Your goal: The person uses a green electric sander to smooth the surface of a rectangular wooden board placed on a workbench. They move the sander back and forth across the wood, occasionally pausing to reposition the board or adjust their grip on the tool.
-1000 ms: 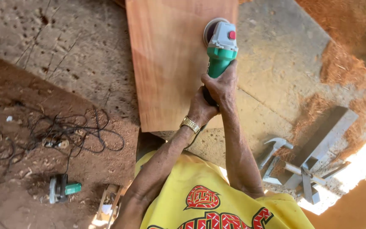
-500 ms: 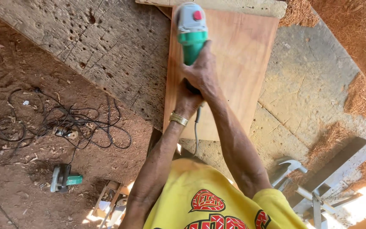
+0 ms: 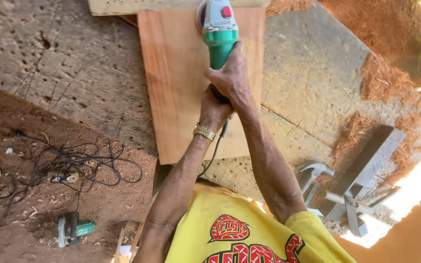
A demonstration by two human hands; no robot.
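I see both hands wrapped on the green and grey angle grinder (image 3: 219, 30), which sits at twelve o'clock on the reddish wooden board (image 3: 181, 87). My right hand (image 3: 232, 78) grips the green body, fingers curled tight around it. My left hand (image 3: 214, 111), a gold watch (image 3: 204, 131) at its wrist, closes on the handle's rear end at six o'clock of the right. The board lies flat on the pitted tabletop (image 3: 74, 73). At eight o'clock, on the dirt floor (image 3: 25, 229), a tangle of black cables (image 3: 59, 163) and a second green power tool (image 3: 74, 229) lie well apart.
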